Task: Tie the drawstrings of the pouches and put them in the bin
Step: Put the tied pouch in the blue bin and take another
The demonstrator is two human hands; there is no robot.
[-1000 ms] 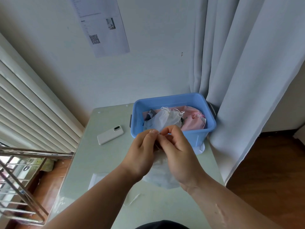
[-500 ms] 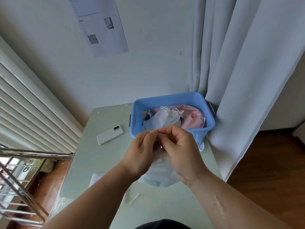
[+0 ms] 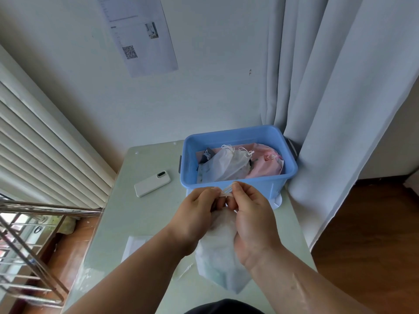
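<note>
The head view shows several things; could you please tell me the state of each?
White translucent drawstring pouch: hanging from both hands.
Left hand: pinching the white cord.
Right hand: pinching the same cord.
Blue plastic bin: lidless, holding white pouches and a pink pouch.
White rectangular phone: lying face down on the pale green table.

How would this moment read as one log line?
step: tying | left hand: pinches drawstring | right hand: pinches drawstring | pouch: not in bin

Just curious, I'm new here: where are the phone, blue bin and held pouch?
phone (image 3: 152, 183), head view, middle of its back.
blue bin (image 3: 233, 137), head view, far wall.
pouch (image 3: 217, 257), head view, its lower body.
</note>
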